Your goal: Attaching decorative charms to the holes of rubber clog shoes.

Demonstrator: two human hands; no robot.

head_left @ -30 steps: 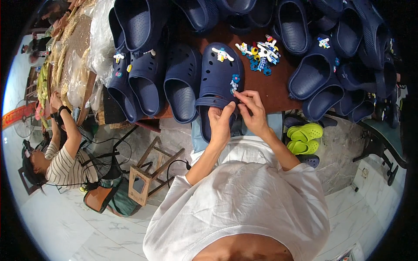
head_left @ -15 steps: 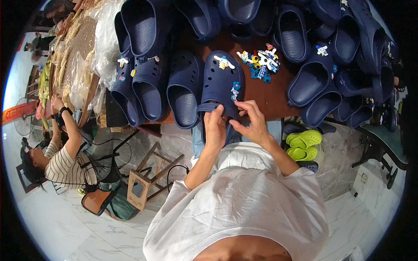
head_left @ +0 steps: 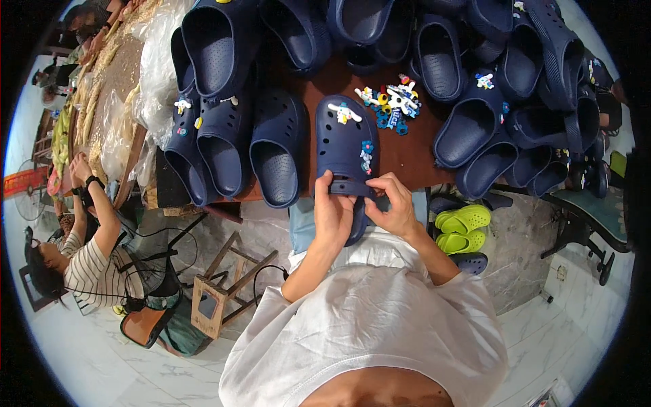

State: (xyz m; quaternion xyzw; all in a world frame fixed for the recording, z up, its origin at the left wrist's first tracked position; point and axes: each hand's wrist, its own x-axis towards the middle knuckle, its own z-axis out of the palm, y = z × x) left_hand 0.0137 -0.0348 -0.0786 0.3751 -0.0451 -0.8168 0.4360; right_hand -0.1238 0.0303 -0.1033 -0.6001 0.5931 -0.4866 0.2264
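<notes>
A navy clog point(head_left: 344, 144) lies toe away at the table's front edge, its heel toward my lap. A white character charm point(head_left: 344, 113) sits on its toe, and small blue and white charms point(head_left: 366, 156) run down its right side. My left hand point(head_left: 332, 216) grips the clog's left side by the heel strap point(head_left: 347, 187), thumb up along the edge and fingers partly hidden under the strap. At the strap's right end, my right hand point(head_left: 397, 209) has its thumb and forefinger closed on the clog; whether a small piece is between them is hidden.
A pile of loose charms point(head_left: 391, 105) lies beyond the clog on the brown table point(head_left: 413, 159). Navy clogs crowd both sides and the back, including a plain one point(head_left: 278, 149) at left. Lime clogs point(head_left: 462, 218) are below the table at right. A person in stripes point(head_left: 102, 261) works at far left.
Both hands have come to the heel strap, which now shows more plainly across the clog. My right fingers have moved down from beside the lower charms. The whole view has shifted slightly.
</notes>
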